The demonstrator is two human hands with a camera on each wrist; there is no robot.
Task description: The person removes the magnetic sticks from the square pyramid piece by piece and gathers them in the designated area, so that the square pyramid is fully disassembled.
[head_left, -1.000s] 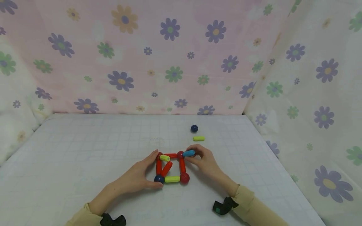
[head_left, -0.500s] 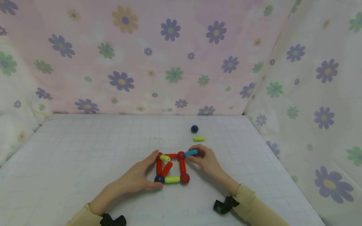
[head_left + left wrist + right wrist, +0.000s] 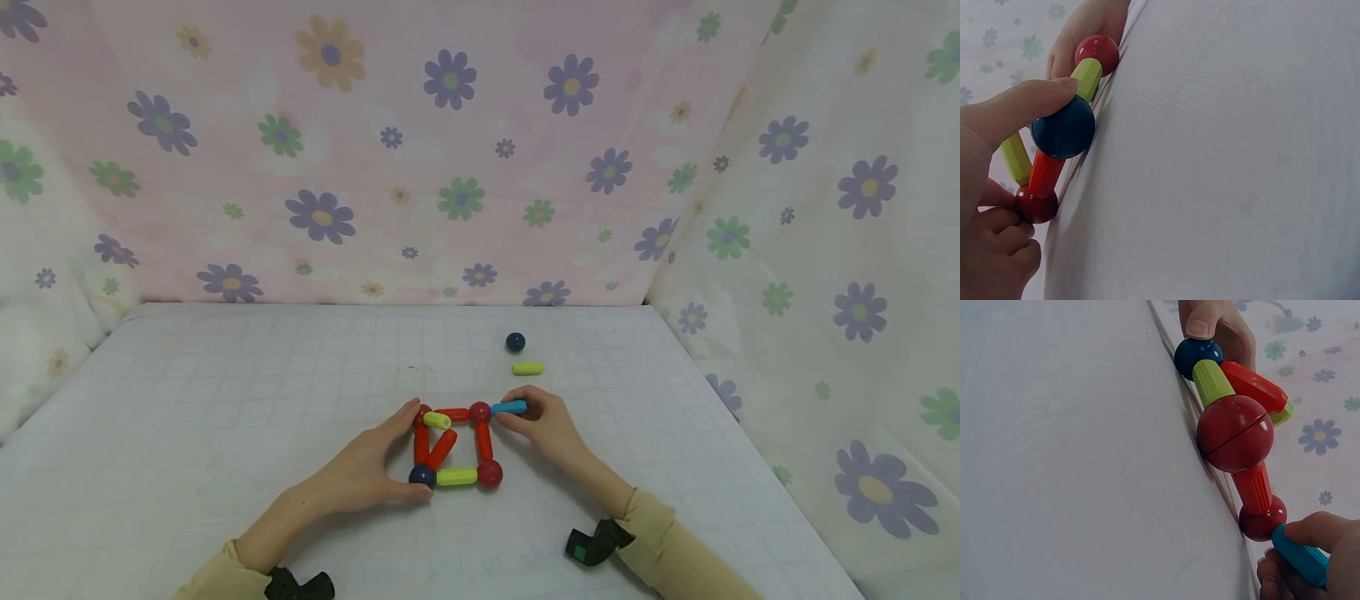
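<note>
A four-sided frame of magnetic building rods and balls lies on the table in the head view. My left hand point(image 3: 360, 467) spans its left side, thumb against the dark blue ball point(image 3: 1065, 128) at the near corner and fingers at the red ball point(image 3: 1036, 204) at the far one. From these two corners, a red rod point(image 3: 442, 449) and a yellow-green rod point(image 3: 437, 420) stick up at a slant. My right hand point(image 3: 547, 425) pinches a light blue rod point(image 3: 1300, 555) between thumb and fingers. Its inner end meets the far-right red ball point(image 3: 1264, 519).
Behind the right hand, a loose yellow-green rod point(image 3: 528, 368) and a dark blue ball point(image 3: 515, 342) lie on the white table point(image 3: 225, 375). Flower-patterned cloth point(image 3: 390, 167) hangs behind and at both sides. Black wrist devices point(image 3: 592, 543) sit by the cuffs.
The light blue rod has swung lower and to the right at the far-right red ball, my right hand shifting slightly right with it. My left hand and the frame stay in place.
</note>
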